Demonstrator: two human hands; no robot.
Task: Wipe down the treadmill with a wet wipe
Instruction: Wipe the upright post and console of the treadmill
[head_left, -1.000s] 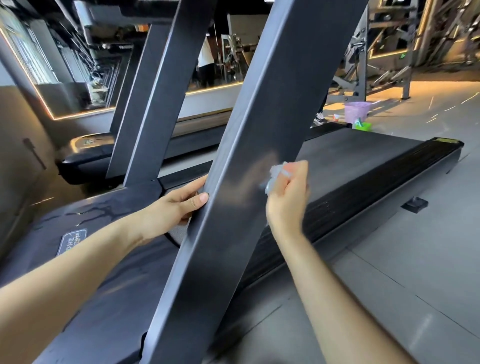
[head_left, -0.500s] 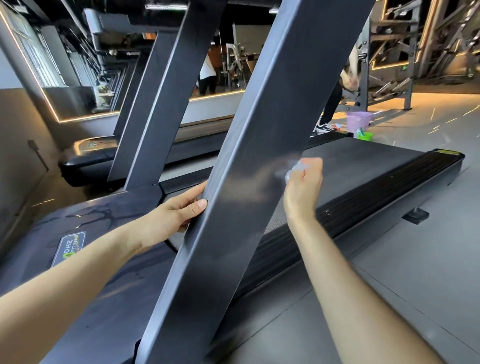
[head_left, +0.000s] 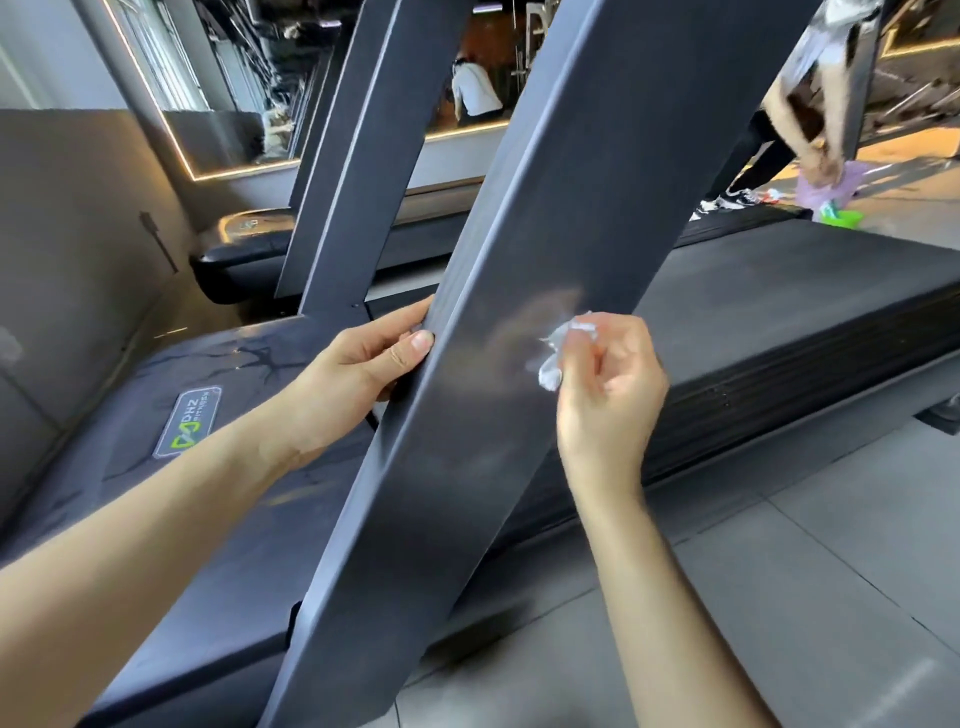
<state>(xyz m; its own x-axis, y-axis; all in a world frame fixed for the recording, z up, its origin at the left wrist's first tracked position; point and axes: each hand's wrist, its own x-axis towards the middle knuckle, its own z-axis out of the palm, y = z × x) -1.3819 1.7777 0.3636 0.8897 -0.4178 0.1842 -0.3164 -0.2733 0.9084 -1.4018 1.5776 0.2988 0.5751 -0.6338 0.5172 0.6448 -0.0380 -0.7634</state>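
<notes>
Counted: one treadmill (head_left: 779, 291) in work, with two slanted uprights; one near upright (head_left: 498, 332); one crumpled wet wipe (head_left: 558, 345); two bare hands. One further treadmill stands behind, and another person (head_left: 769, 119) stoops at a purple bucket (head_left: 826, 189) on the floor. Left hand (head_left: 358, 374): forearm extended, fingers wrapped round the upright's left edge, thumb laid on its front face, grip clamped on the upright. Right hand (head_left: 610, 389): wrist raised, fingertips pinching the wipe, grip closed on it, the wipe held against the upright's front face at mid-height.
</notes>
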